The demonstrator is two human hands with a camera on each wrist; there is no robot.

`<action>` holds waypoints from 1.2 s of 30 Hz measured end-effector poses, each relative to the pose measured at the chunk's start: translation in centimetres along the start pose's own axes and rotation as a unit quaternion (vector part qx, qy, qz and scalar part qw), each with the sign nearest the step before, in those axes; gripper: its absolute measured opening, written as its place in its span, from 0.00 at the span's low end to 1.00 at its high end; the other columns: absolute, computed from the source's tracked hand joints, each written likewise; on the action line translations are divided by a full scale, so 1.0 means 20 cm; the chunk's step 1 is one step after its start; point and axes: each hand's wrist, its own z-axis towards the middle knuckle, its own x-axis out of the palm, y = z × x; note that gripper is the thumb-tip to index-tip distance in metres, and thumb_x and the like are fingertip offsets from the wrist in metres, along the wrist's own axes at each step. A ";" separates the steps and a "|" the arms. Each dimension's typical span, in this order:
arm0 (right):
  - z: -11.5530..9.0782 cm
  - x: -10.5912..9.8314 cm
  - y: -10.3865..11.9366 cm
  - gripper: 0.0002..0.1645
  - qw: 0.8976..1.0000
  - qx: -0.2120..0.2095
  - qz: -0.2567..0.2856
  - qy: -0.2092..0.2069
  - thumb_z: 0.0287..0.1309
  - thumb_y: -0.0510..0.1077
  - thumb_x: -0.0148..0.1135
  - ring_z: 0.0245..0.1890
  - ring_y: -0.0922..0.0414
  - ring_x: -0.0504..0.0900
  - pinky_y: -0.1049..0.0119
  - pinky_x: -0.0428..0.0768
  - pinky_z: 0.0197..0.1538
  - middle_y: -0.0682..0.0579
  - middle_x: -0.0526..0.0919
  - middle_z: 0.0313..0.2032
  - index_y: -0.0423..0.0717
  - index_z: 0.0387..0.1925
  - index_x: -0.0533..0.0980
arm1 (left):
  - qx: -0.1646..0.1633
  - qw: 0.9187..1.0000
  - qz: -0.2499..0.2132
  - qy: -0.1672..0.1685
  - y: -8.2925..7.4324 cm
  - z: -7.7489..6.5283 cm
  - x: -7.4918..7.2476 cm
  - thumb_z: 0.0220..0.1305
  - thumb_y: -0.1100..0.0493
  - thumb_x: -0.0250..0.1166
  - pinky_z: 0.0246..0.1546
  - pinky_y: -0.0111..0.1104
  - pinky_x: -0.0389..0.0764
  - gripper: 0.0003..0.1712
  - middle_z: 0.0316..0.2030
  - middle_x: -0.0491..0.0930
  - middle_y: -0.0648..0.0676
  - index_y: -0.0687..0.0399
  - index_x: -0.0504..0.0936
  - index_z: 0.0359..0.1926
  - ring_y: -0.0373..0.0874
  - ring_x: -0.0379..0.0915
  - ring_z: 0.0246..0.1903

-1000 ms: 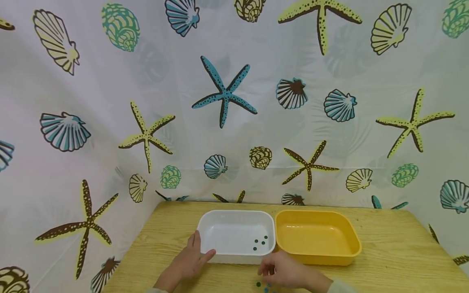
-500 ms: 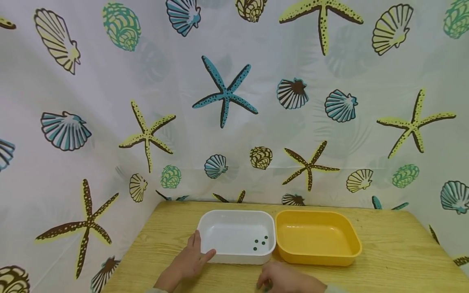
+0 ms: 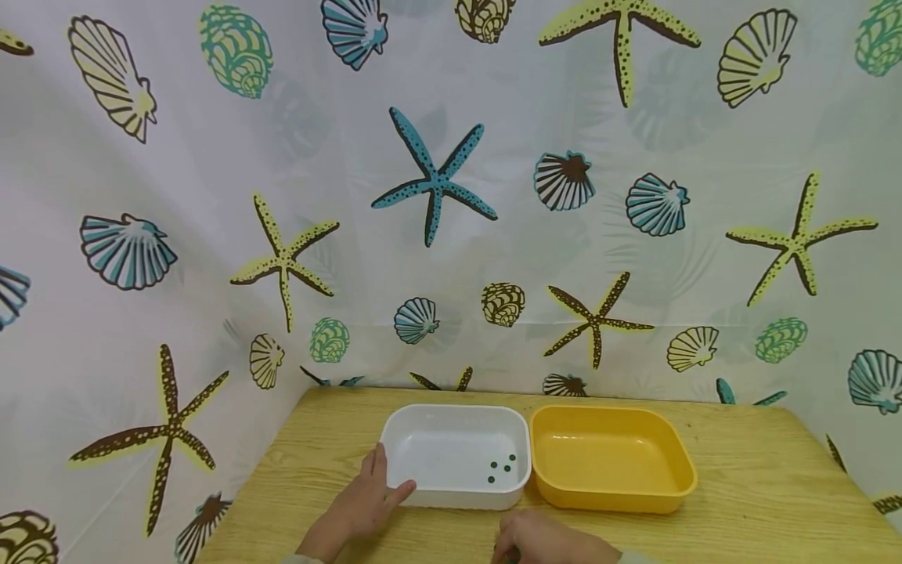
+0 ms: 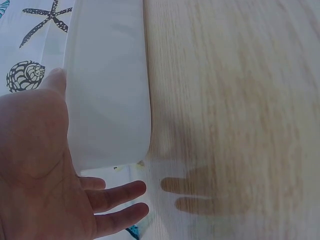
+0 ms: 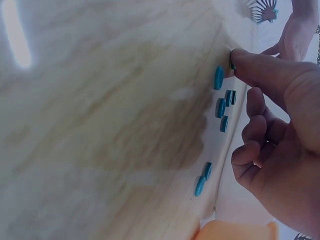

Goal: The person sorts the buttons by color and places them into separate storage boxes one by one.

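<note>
At the near left corner of a white plastic box [image 3: 465, 498], my left hand [image 3: 361, 501] rests with its thumb on the front rim and straight fingers along the left side. Several small dark green buttons [image 3: 507, 468] lie inside that box, toward its right end. My right hand [image 3: 541, 539] is low over the table in front of the boxes, fingers curled. In the right wrist view its thumb and index finger pinch a green button [image 5: 233, 61], mostly covered by the fingertip. Several teal-blue buttons [image 5: 221, 107] lie on the table beside that hand.
A yellow plastic box [image 3: 613, 501] stands right against the white one. Both are on a wood-grain table [image 3: 768, 486]. Behind and at the sides hangs a white curtain [image 3: 479, 258] printed with shells and starfish.
My right hand has come down and back from the front of the boxes, covering the loose buttons in the head view. The left hand and both boxes stay put.
</note>
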 end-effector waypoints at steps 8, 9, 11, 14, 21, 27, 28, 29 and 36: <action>0.00 0.01 -0.01 0.06 1.000 0.000 -0.005 -0.002 0.56 0.47 0.66 0.30 0.72 0.76 0.75 0.77 0.34 0.67 0.75 0.28 0.54 0.36 0.85 | 0.005 1.000 0.000 -0.006 0.00 0.00 0.00 0.68 0.36 0.50 0.53 0.52 0.69 0.54 0.66 0.45 0.78 0.79 0.39 0.68 0.65 0.70 0.51; 0.00 0.01 -0.01 0.07 1.000 -0.004 -0.015 -0.003 0.56 0.47 0.66 0.30 0.72 0.76 0.76 0.77 0.34 0.67 0.75 0.28 0.53 0.36 0.85 | 0.005 1.000 0.000 -0.005 0.00 0.00 0.00 0.68 0.36 0.50 0.53 0.52 0.69 0.54 0.66 0.45 0.78 0.79 0.39 0.68 0.65 0.70 0.52; 0.00 0.01 -0.01 0.07 0.999 -0.016 -0.038 -0.007 0.57 0.47 0.66 0.30 0.73 0.75 0.76 0.76 0.33 0.67 0.75 0.27 0.53 0.35 0.85 | 0.006 1.000 0.003 -0.005 0.00 0.00 0.00 0.68 0.36 0.49 0.53 0.52 0.68 0.54 0.66 0.45 0.78 0.79 0.39 0.68 0.65 0.69 0.52; 0.01 0.01 -0.01 0.06 0.997 -0.032 -0.066 -0.013 0.57 0.47 0.66 0.29 0.74 0.75 0.78 0.75 0.32 0.68 0.75 0.27 0.51 0.35 0.85 | 0.005 1.000 0.004 -0.003 0.00 0.00 0.00 0.68 0.36 0.49 0.54 0.52 0.68 0.55 0.66 0.45 0.77 0.79 0.39 0.68 0.65 0.68 0.53; 0.01 0.01 0.00 0.05 0.998 -0.021 -0.062 -0.012 0.56 0.46 0.66 0.27 0.74 0.75 0.77 0.76 0.31 0.68 0.75 0.26 0.51 0.33 0.85 | 0.002 1.000 0.006 0.002 0.01 0.01 0.00 0.68 0.35 0.49 0.53 0.53 0.69 0.54 0.66 0.46 0.77 0.79 0.39 0.69 0.65 0.68 0.53; 0.01 0.01 0.02 0.04 0.999 0.009 -0.044 -0.007 0.57 0.46 0.65 0.26 0.73 0.75 0.76 0.77 0.30 0.68 0.75 0.26 0.53 0.33 0.84 | 0.004 1.000 0.004 0.001 0.01 0.01 0.00 0.68 0.35 0.49 0.53 0.53 0.68 0.54 0.66 0.46 0.77 0.79 0.40 0.69 0.66 0.67 0.54; 0.01 0.01 0.02 0.03 0.999 0.012 -0.044 -0.007 0.57 0.46 0.65 0.26 0.73 0.75 0.76 0.77 0.30 0.68 0.75 0.26 0.53 0.32 0.84 | 0.004 1.000 0.003 0.001 0.01 0.01 0.00 0.68 0.35 0.49 0.53 0.53 0.68 0.54 0.66 0.46 0.77 0.79 0.40 0.69 0.66 0.67 0.54; 0.01 0.01 0.02 0.03 0.999 0.014 -0.046 -0.007 0.58 0.46 0.65 0.26 0.73 0.75 0.76 0.77 0.30 0.68 0.75 0.26 0.53 0.32 0.83 | 0.004 1.000 0.002 0.000 0.01 0.01 0.00 0.68 0.35 0.49 0.54 0.53 0.68 0.54 0.66 0.46 0.77 0.79 0.40 0.69 0.66 0.67 0.54; 0.00 0.01 0.02 0.03 1.000 0.020 -0.022 -0.010 0.58 0.47 0.65 0.25 0.73 0.74 0.75 0.76 0.30 0.68 0.76 0.26 0.54 0.32 0.82 | -0.002 1.000 -0.004 0.004 0.02 0.01 0.00 0.67 0.35 0.49 0.54 0.54 0.67 0.55 0.66 0.46 0.78 0.79 0.39 0.69 0.67 0.66 0.55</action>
